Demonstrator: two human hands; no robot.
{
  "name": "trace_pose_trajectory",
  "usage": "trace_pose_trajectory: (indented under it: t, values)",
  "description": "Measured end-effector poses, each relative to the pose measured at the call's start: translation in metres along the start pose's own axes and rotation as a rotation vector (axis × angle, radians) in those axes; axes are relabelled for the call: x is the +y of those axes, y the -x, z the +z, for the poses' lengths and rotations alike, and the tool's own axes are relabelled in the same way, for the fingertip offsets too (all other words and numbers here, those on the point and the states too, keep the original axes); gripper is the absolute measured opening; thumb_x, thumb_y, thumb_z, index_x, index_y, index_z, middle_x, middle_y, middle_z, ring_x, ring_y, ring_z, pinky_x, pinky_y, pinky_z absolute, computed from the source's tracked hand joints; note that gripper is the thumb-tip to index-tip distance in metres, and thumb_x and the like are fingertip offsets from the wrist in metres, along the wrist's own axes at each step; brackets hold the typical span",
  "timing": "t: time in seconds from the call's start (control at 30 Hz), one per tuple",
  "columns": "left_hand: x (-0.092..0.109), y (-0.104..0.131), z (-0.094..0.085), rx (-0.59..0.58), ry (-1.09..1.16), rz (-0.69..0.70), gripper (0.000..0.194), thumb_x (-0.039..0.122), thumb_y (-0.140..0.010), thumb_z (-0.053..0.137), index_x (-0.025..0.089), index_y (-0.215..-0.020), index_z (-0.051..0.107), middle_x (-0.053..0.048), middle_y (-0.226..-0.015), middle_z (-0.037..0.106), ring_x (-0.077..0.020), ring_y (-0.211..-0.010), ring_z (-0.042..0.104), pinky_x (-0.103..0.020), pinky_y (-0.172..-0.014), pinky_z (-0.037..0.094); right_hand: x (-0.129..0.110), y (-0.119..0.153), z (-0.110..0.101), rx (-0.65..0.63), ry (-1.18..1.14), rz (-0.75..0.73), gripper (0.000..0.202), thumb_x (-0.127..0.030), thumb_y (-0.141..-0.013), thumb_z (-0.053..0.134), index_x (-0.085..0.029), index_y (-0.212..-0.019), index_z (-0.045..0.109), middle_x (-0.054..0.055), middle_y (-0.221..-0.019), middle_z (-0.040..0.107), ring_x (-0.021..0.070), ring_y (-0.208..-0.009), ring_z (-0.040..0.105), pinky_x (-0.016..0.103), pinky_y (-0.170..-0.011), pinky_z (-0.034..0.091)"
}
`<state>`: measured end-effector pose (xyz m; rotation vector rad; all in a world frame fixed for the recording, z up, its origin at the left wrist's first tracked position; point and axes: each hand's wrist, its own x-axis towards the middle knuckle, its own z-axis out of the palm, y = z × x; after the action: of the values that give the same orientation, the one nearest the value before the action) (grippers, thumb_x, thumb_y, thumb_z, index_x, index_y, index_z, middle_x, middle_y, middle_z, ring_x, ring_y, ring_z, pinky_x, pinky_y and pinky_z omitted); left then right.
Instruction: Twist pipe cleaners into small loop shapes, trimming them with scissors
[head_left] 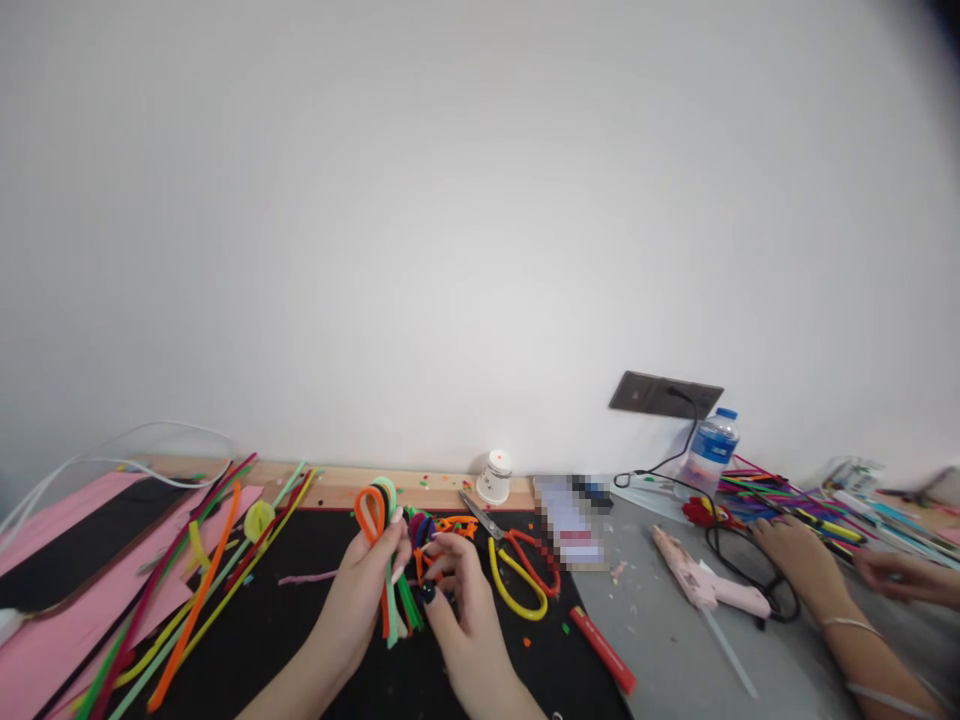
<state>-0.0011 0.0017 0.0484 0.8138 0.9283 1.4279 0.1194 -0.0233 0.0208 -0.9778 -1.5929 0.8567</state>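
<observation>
My left hand (364,580) is closed around a bundle of fuzzy pipe cleaners (370,512), bent into orange, mint green and black loops above the fingers. Their green, orange and pale ends (405,605) hang below the grip. Close beside it, my right hand (465,600) has its fingers curled in by the hanging ends; what it pinches, if anything, is hidden. A dark blue and purple fuzzy piece (421,530) shows between the hands, with orange pipe cleaner pieces (457,524) behind. Scissors (517,575) with yellow and red handles lie right of my right hand.
Loose pipe cleaners (199,590) lie over pink sheets (90,640) at left. A paper cup (494,478), a phone (570,525), a red tube (602,650), a pink glue gun (705,580) and a bottle (709,455) stand or lie rightward. Another person's hand (799,560) is at far right.
</observation>
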Motion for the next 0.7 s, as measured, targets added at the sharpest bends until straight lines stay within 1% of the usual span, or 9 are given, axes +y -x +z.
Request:
trace_pose_trajectory:
  t: [0.1, 0.17, 0.23, 0.27, 0.33, 0.43, 0.5, 0.57, 0.7]
  values:
    - [-0.007, 0.003, 0.003, -0.011, 0.009, -0.044, 0.029, 0.041, -0.071, 0.062, 0.02, -0.062, 0.045, 0.009, -0.048, 0.041, -0.0079, -0.046, 0.039, -0.018, -0.049, 0.035, 0.003, 0.001, 0.006, -0.099, 0.039, 0.039, 0.051, -0.007, -0.071, 0.053, -0.021, -0.119, 0.041, 0.005, -0.1, 0.057, 0.0171, -0.083, 0.055, 0.028, -0.073, 0.045]
    - [-0.012, 0.004, 0.003, 0.002, -0.011, -0.051, 0.025, 0.039, -0.069, 0.064, 0.019, -0.066, 0.05, 0.008, -0.054, 0.049, -0.0091, -0.053, 0.046, -0.019, -0.055, 0.039, 0.004, 0.003, 0.008, -0.154, 0.083, 0.054, 0.047, -0.004, -0.071, 0.05, -0.021, -0.115, 0.045, 0.004, -0.094, 0.059, 0.0167, -0.078, 0.056, 0.028, -0.072, 0.045]
    - [-0.016, 0.004, 0.003, 0.007, -0.026, -0.039, 0.023, 0.037, -0.068, 0.066, 0.018, -0.073, 0.054, 0.006, -0.061, 0.054, -0.0105, -0.06, 0.052, -0.02, -0.061, 0.042, 0.003, 0.004, 0.008, -0.185, 0.122, 0.047, 0.043, -0.005, -0.074, 0.047, -0.022, -0.113, 0.048, 0.004, -0.093, 0.06, 0.0179, -0.081, 0.056, 0.03, -0.074, 0.045]
    - [-0.017, 0.004, 0.002, 0.001, -0.028, -0.038, 0.023, 0.037, -0.068, 0.066, 0.018, -0.075, 0.054, 0.006, -0.062, 0.055, -0.0106, -0.06, 0.053, -0.02, -0.06, 0.043, 0.003, 0.004, 0.007, -0.198, 0.131, 0.042, 0.043, -0.005, -0.076, 0.045, -0.022, -0.115, 0.047, 0.004, -0.094, 0.06, 0.0185, -0.083, 0.056, 0.031, -0.075, 0.045]
    - [-0.018, 0.004, 0.0, -0.031, -0.034, -0.067, 0.025, 0.041, -0.07, 0.063, 0.019, -0.073, 0.051, 0.008, -0.053, 0.05, -0.0092, -0.048, 0.05, -0.019, -0.047, 0.041, 0.001, 0.004, 0.005, -0.225, 0.11, 0.041, 0.044, -0.007, -0.079, 0.042, -0.024, -0.12, 0.044, 0.005, -0.095, 0.06, 0.0188, -0.082, 0.057, 0.031, -0.075, 0.046]
    - [-0.017, 0.005, -0.001, -0.064, -0.051, -0.138, 0.029, 0.046, -0.072, 0.06, 0.021, -0.069, 0.045, 0.012, -0.042, 0.037, -0.0064, -0.03, 0.036, -0.016, -0.029, 0.027, -0.003, 0.002, 0.004, -0.268, -0.002, 0.071, 0.039, -0.01, -0.084, 0.038, -0.024, -0.119, 0.046, 0.003, -0.085, 0.061, 0.0169, -0.072, 0.059, 0.029, -0.068, 0.049]
    - [-0.014, 0.006, 0.0, -0.054, -0.061, -0.153, 0.03, 0.045, -0.072, 0.06, 0.021, -0.067, 0.043, 0.012, -0.041, 0.036, -0.0055, -0.028, 0.034, -0.015, -0.028, 0.024, -0.004, 0.001, 0.005, -0.279, -0.073, 0.091, 0.034, -0.012, -0.085, 0.038, -0.024, -0.114, 0.05, 0.002, -0.08, 0.061, 0.0161, -0.067, 0.06, 0.029, -0.066, 0.049]
    - [-0.01, 0.007, 0.002, -0.03, -0.066, -0.143, 0.029, 0.041, -0.071, 0.062, 0.021, -0.065, 0.042, 0.012, -0.041, 0.038, -0.0049, -0.029, 0.036, -0.015, -0.03, 0.027, -0.003, 0.001, 0.007, -0.283, -0.11, 0.106, 0.031, -0.014, -0.085, 0.039, -0.024, -0.111, 0.053, 0.002, -0.076, 0.061, 0.0157, -0.063, 0.06, 0.028, -0.064, 0.049]
    - [-0.003, 0.007, 0.007, 0.044, -0.069, -0.093, 0.025, 0.035, -0.067, 0.066, 0.02, -0.077, 0.049, 0.012, -0.044, 0.044, -0.006, -0.034, 0.04, -0.015, -0.034, 0.031, 0.003, 0.001, 0.01, -0.308, -0.214, 0.158, 0.033, -0.016, -0.084, 0.043, -0.023, -0.117, 0.049, 0.002, -0.077, 0.061, 0.0152, -0.06, 0.06, 0.028, -0.061, 0.049]
